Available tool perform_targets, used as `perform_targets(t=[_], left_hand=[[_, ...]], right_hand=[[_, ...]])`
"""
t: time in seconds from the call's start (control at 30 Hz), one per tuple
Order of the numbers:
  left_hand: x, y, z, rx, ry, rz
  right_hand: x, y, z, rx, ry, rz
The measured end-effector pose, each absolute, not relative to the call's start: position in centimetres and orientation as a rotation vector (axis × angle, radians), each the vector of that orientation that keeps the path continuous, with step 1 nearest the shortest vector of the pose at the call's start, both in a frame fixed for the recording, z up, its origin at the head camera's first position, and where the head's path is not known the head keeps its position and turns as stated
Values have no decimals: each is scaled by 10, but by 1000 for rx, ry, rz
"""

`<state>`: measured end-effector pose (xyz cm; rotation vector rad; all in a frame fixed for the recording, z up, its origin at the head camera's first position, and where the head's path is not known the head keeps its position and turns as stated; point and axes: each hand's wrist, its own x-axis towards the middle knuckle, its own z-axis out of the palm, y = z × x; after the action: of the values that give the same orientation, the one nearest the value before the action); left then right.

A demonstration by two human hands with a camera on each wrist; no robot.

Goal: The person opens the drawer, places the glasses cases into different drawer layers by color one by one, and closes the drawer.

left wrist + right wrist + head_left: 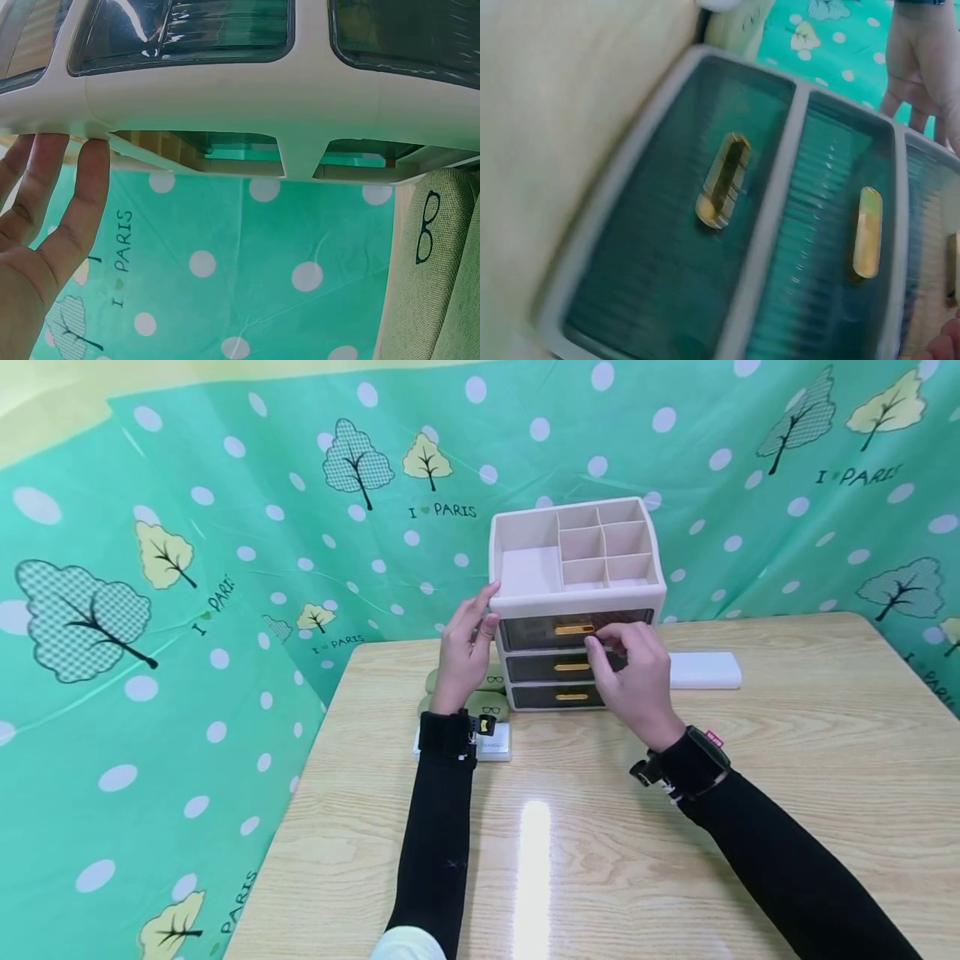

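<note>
A white desktop organizer (577, 603) stands at the back of the table, with three dark see-through drawers below an open compartment top. My left hand (465, 652) rests against its left side; in the left wrist view its extended fingers (86, 180) touch the white frame. My right hand (636, 677) is at the top drawer (528, 633), thumb and bent fingers by the right end of its gold handle (570, 630). Only its fingertips (941, 349) show in the right wrist view, just below the handle, and whether they grip it is unclear.
Two green glasses cases (487, 703) lie left of the organizer, partly behind my left hand. A small white box (495, 745) sits in front of them. To the organizer's right lies a white case (705, 670). A patterned green cloth (420, 568) hangs behind the wooden table (600, 860).
</note>
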<state>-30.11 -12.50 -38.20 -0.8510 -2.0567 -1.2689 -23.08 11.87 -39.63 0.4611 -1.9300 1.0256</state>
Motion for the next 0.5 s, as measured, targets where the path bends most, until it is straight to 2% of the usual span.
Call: perform_targets(t=[0.17,0.5], left_hand=[[-301,-126,-382,-850,-2058,-1268],[-300,-125,-381,-858,-2060,-1271]], right_hand=[[-226,120,-409,263,-2022,1263],[-214,115,-412,-92,-2158,1622]])
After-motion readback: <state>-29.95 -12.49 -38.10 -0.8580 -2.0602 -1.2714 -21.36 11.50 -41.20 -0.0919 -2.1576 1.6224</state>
